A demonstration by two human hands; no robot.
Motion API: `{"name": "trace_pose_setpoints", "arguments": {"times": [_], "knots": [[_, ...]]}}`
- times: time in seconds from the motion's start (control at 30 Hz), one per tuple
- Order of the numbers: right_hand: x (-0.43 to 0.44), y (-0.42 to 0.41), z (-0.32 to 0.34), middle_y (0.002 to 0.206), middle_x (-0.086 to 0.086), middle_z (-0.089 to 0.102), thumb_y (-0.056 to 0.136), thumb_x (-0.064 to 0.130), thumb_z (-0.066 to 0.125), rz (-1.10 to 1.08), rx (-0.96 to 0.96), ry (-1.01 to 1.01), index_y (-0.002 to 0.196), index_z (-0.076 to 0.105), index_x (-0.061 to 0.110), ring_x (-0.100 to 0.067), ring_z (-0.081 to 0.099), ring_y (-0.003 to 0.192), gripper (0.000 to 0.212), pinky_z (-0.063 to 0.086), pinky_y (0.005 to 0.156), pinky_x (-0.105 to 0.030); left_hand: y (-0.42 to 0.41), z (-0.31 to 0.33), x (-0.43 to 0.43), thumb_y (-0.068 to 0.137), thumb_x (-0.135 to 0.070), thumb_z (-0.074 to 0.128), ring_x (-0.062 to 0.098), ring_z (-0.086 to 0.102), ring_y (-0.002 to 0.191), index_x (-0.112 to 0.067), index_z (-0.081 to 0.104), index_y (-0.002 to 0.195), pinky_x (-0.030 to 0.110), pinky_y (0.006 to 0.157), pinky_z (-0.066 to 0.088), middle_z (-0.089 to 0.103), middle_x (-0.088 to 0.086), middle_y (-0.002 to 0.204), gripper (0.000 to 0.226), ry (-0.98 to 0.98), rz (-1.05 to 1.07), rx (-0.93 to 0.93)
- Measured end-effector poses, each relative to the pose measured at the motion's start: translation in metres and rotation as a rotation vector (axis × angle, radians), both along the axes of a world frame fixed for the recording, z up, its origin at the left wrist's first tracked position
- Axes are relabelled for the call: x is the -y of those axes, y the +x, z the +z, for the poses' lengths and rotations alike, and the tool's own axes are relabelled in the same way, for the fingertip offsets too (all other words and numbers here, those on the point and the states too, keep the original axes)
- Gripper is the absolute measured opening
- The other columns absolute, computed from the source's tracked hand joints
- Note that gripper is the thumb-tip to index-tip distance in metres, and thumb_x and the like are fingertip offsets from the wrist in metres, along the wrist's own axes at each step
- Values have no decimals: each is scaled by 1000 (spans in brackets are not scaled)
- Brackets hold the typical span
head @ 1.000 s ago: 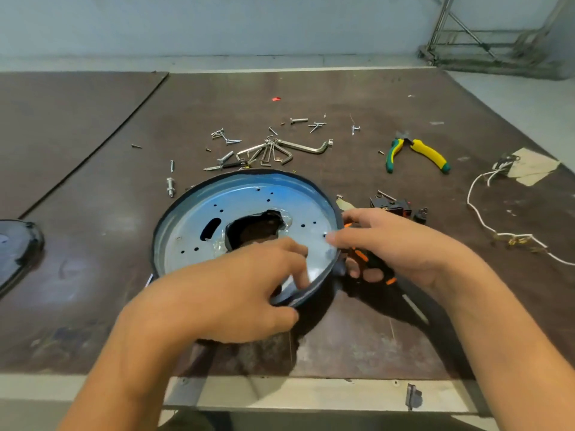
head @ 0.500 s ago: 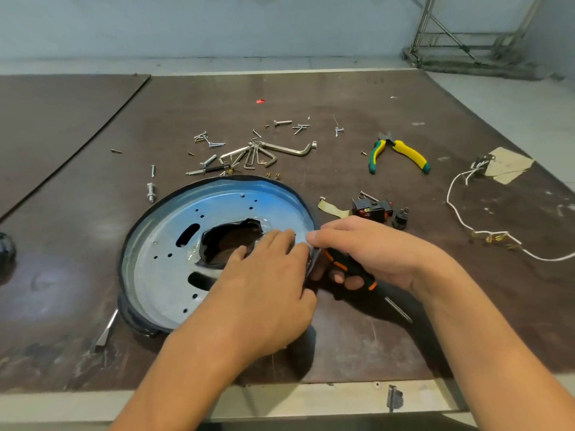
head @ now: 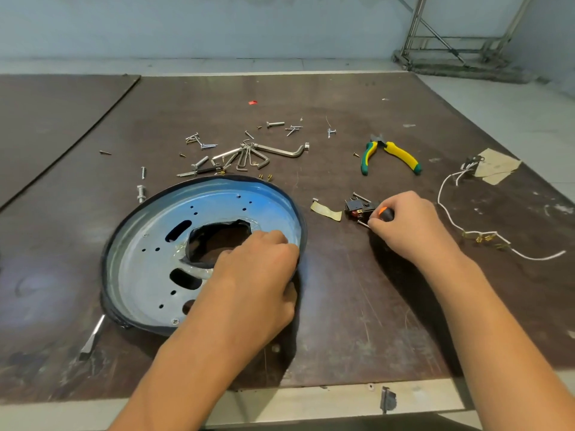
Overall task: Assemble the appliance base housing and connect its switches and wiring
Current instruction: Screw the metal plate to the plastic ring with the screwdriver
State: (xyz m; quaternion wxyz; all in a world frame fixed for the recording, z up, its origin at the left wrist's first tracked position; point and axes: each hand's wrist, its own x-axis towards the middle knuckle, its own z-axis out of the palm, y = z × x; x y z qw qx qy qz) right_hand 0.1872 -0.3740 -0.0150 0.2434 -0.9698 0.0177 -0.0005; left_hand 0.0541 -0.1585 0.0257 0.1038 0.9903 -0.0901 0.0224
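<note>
The round metal base housing (head: pixel 155 244), blue-grey with a black rim and a ragged centre opening, lies on the dark table. My left hand (head: pixel 258 269) grips its right rim, fingers over the top and thumb at the edge. To the right, my right hand (head: pixel 404 228) holds a black and orange screwdriver handle (head: pixel 385 214). Its fingertips touch a small screw (head: pixel 362 223) next to the black switch (head: pixel 357 208). Most of the screwdriver is hidden in that hand.
Hex keys (head: pixel 249 157) and several loose screws lie behind the housing. Yellow-green pliers (head: pixel 392 154) sit at the right rear. A white wire (head: pixel 448 219) with brass terminals runs along the right side. A flat blade (head: pixel 90 337) pokes out under the housing's left edge.
My right hand left the housing's rim and moved right to the switch, still holding the screwdriver. My left hand stays on the rim, and the housing now lies flatter.
</note>
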Motion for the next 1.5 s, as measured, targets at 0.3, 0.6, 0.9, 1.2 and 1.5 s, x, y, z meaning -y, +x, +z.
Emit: {"name": "trace_pose_setpoints", "arguments": {"times": [0.3, 0.6, 0.9, 1.2, 1.5], "knots": [[-9, -3, -8, 104, -5, 68, 85, 40, 76, -6, 25, -96, 99, 73, 28, -29, 60, 97, 19, 42, 70, -32, -10, 39, -36, 75, -24, 70, -4, 63, 101, -18, 77, 94, 21, 88, 49, 67, -25, 104, 21, -443, 4, 290], [-26, -17, 20, 75, 1, 68, 92, 24, 70, 193, 99, 325, 81, 71, 25, -9, 57, 65, 10, 41, 55, -25, -18, 55, -61, 80, -21, 74, 12, 69, 100, -41, 70, 108, 21, 77, 58, 72, -12, 109, 34, -814, 30, 535], [-66, -59, 61, 78, -6, 71, 89, 17, 68, 510, -57, 1297, 95, 76, 18, -11, 42, 39, 11, 30, 40, -17, -12, 43, -69, 82, -29, 72, 18, 64, 75, -26, 74, 104, 27, 67, 55, 72, -3, 86, 22, -1086, 110, 623], [-83, -85, 75, 124, -13, 70, 98, 18, 57, 745, 43, 1414, 97, 70, 19, -10, 48, 38, 13, 39, 42, -20, -11, 42, -72, 81, -41, 76, 22, 62, 69, -19, 74, 96, 29, 63, 57, 67, 12, 80, 27, -1234, 110, 570], [-85, -92, 82, 133, -3, 66, 98, 17, 60, 833, 35, 1444, 93, 66, 16, -11, 58, 41, 9, 42, 42, -18, -10, 41, -66, 78, -35, 75, 23, 65, 74, -21, 75, 105, 31, 64, 58, 72, 7, 85, 30, -1240, 121, 568]]}}
